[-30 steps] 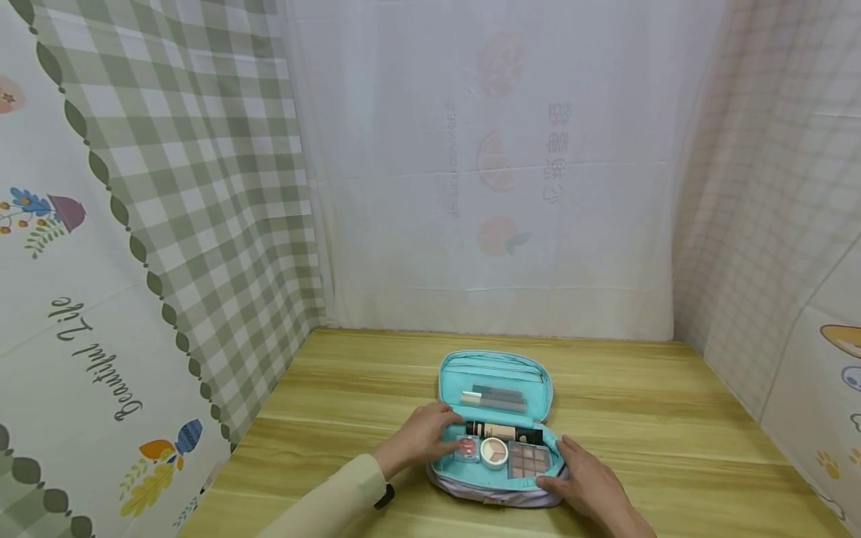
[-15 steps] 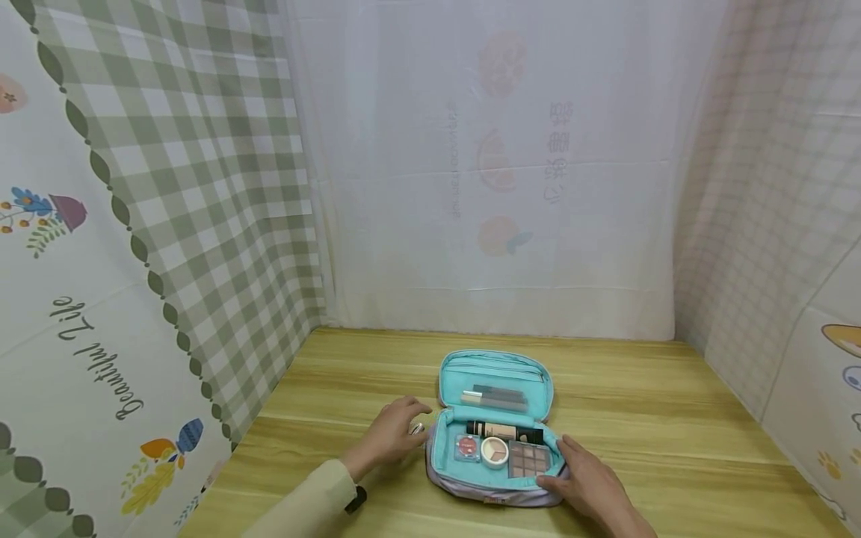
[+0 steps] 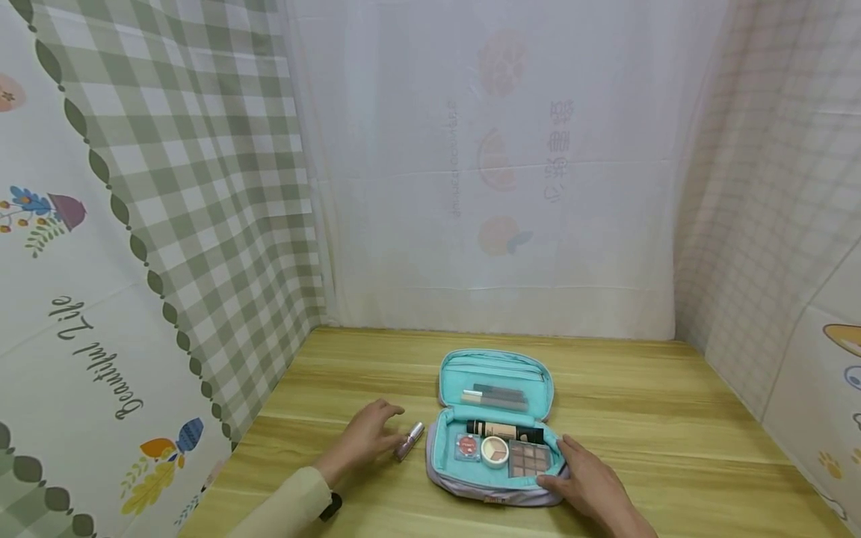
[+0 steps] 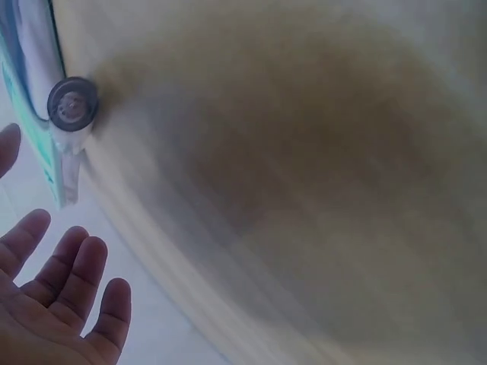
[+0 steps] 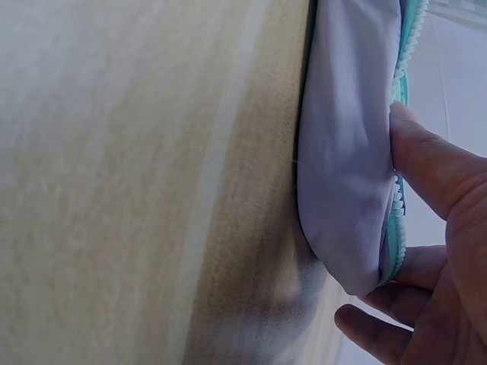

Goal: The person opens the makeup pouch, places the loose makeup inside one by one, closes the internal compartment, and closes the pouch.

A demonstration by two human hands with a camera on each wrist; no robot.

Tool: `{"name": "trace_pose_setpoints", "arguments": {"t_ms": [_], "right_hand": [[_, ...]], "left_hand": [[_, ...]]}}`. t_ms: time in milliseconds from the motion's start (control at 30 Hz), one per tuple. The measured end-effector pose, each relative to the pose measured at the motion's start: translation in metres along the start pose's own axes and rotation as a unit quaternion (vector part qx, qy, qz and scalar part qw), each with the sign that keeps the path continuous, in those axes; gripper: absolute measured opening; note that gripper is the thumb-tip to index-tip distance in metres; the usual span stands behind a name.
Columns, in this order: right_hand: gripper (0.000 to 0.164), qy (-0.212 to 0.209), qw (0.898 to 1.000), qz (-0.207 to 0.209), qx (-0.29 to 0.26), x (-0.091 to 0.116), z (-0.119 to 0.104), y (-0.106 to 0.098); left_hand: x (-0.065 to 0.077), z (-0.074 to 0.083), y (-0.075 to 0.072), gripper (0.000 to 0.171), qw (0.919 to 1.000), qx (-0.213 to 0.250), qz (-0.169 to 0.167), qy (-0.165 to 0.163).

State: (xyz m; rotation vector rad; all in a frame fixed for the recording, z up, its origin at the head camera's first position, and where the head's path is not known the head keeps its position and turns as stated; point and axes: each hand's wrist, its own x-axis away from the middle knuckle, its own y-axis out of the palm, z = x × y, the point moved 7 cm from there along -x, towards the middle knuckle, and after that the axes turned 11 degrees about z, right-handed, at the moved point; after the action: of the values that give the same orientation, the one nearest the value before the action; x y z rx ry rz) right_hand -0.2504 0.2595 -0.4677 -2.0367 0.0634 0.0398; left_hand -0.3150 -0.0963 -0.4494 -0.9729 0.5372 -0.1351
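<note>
An unzipped makeup bag (image 3: 464,486), lilac outside and turquoise inside, lies on the table with its lid folded back. In it are a small clear case with a red round (image 3: 467,447), a round white three-colour compact (image 3: 495,452), an eyeshadow palette (image 3: 529,459) and a black-and-beige tube (image 3: 504,431). On the table left of the bag lies a shiny lipstick tube (image 3: 409,441), seen end-on in the left wrist view. Beside it my left hand (image 3: 363,441) is spread and holds nothing. My right hand (image 3: 592,482) grips the bag's right corner, thumb on the zipper edge (image 5: 399,152).
Slim sticks (image 3: 494,397) sit in the lid's clear pocket. The wooden table (image 3: 673,418) is bounded by a white cloth (image 3: 498,299) behind, a green checked cloth (image 3: 222,187) at left and another patterned cloth (image 3: 753,261) at right.
My left hand has moved left, out of the bag, and the lipstick tube it carried now lies released on the table. The right hand stays on the bag.
</note>
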Motion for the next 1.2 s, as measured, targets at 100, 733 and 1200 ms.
{"name": "trace_pose_setpoints", "arguments": {"t_ms": [100,733,1200], "right_hand": [[0.1,0.004,1.0,-0.001,0.0,0.0,0.0,0.0],[0.103,0.008,1.0,-0.011,0.012,-0.002,0.002,0.001],[0.102,0.005,1.0,-0.005,0.005,-0.001,0.001,0.001]], "left_hand": [[0.003,-0.002,0.003,0.053,0.9998,0.007,-0.016,-0.012],[0.006,-0.001,0.023,0.059,0.9992,-0.025,-0.032,-0.004],[0.006,0.004,0.02,0.041,0.9991,-0.031,-0.015,0.024]]}}
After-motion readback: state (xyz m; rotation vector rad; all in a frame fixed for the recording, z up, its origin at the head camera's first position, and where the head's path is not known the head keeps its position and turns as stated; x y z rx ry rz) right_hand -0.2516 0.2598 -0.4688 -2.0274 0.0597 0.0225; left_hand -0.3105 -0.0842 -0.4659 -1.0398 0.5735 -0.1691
